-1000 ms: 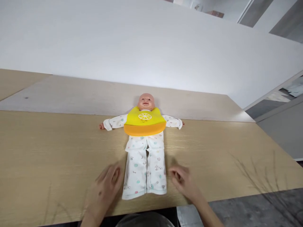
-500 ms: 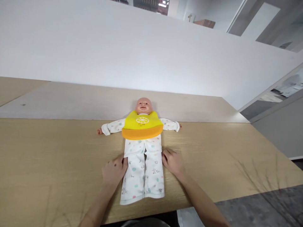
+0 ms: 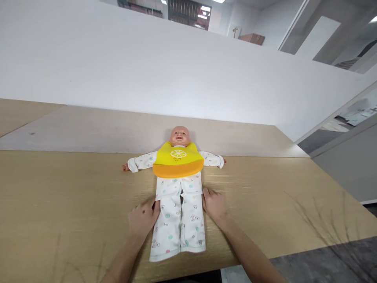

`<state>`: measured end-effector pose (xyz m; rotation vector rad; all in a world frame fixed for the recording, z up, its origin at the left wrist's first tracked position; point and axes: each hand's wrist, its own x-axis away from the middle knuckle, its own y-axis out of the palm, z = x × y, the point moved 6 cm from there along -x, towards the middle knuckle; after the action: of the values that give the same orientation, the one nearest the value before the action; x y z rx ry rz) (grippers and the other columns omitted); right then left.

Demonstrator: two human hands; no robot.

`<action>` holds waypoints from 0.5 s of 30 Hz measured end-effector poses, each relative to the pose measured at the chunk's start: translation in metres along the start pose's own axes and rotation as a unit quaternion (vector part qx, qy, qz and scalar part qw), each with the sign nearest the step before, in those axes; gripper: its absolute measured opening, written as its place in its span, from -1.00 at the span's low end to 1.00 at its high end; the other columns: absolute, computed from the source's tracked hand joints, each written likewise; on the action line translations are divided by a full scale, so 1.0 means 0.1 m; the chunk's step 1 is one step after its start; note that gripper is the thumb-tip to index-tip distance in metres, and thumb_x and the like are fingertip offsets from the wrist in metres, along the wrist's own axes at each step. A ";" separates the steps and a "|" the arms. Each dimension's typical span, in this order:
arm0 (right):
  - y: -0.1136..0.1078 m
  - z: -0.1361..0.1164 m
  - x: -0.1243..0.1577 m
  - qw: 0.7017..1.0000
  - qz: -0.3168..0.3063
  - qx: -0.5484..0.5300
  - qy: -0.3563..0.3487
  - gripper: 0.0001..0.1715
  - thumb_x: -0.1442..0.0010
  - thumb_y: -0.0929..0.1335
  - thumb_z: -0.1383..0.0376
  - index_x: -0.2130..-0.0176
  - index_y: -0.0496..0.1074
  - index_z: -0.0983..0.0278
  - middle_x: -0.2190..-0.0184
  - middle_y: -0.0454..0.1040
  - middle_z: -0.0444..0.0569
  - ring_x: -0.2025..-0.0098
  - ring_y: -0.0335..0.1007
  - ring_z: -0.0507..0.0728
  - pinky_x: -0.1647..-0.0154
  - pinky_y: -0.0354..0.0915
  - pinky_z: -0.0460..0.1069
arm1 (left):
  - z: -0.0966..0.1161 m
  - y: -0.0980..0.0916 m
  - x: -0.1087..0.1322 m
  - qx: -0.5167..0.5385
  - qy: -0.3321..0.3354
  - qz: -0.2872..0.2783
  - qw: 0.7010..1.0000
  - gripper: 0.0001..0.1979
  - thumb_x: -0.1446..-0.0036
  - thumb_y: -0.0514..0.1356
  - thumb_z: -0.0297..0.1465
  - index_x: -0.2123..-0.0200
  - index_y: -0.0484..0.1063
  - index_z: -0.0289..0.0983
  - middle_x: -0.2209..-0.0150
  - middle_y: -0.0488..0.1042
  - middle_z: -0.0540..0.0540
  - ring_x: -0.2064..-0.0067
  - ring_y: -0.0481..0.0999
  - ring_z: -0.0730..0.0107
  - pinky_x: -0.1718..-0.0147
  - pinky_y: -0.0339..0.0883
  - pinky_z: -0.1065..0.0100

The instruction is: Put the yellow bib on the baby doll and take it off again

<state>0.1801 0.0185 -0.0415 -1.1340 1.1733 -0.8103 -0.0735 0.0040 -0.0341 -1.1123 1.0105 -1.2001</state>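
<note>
Bald pink plastic baby doll point(image 3: 180, 135) lies face-up on pale wood-grain tabletop point(image 3: 265, 196), left hand point(image 3: 144, 215) and right hand point(image 3: 214, 205) at either side of its white printed cloth trousers point(image 3: 193, 224), fingers curled, grip on fabric not discernible; judged risk: an uneven tug from one hand could skew the trousers or doll.

Doll point(image 3: 191, 184) on its back on table point(image 3: 265, 196), head point(image 3: 180, 136) toward panel point(image 3: 165, 70), bib point(image 3: 178, 159) on chest. Left hand point(image 3: 143, 216) at left edge of trousers point(image 3: 178, 224), right hand point(image 3: 214, 204) at right edge.

Head-worn camera: looks forward, down over table point(image 3: 265, 204).
</note>
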 end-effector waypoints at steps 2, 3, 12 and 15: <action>-0.01 -0.03 0.00 1.000 -0.028 -0.002 0.002 -0.76 -0.29 0.23 0.42 0.33 0.45 0.27 0.41 0.54 -0.02 0.43 0.48 0.10 0.46 -0.06 -0.01 | -0.01 0.02 -0.01 -0.001 -0.001 0.003 1.000 -0.60 -0.30 -0.04 -0.31 0.24 0.63 -0.17 0.37 0.64 -0.20 0.31 0.63 -0.04 0.48 0.14 0.31; -0.01 -0.03 0.01 0.999 -0.040 -0.007 0.006 -0.76 -0.30 0.23 0.41 0.32 0.45 0.26 0.40 0.55 -0.02 0.41 0.49 0.10 0.45 -0.04 -0.01 | -0.01 0.02 -0.01 0.000 -0.001 0.004 1.000 -0.60 -0.30 -0.03 -0.31 0.25 0.63 -0.17 0.38 0.64 -0.20 0.32 0.62 -0.03 0.48 0.13 0.31; 0.06 -0.02 0.07 0.997 -0.016 -0.072 -0.024 -0.88 -0.13 0.32 0.43 0.40 0.47 0.31 0.42 0.51 -0.04 0.40 0.47 0.10 0.42 0.02 -0.03 | -0.05 0.12 0.00 0.116 0.029 0.009 0.993 -0.60 -0.25 -0.05 -0.28 0.51 0.48 -0.21 0.49 0.55 -0.16 0.45 0.50 0.17 0.48 0.03 0.32; 0.04 0.07 0.10 0.993 0.022 -0.115 -0.034 -0.83 -0.15 0.29 0.41 0.45 0.42 0.33 0.48 0.47 -0.06 0.47 0.40 0.05 0.44 0.01 -0.04 | -0.11 0.13 -0.01 0.292 0.045 0.031 0.955 -0.61 -0.15 0.00 -0.20 0.67 0.17 -0.21 0.65 0.30 -0.04 0.55 0.32 0.33 0.48 0.07 0.33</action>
<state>0.1890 0.0124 -0.0481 -1.3086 1.2534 -0.6086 -0.0823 0.0046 -0.0493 -0.5602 0.6780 -1.3864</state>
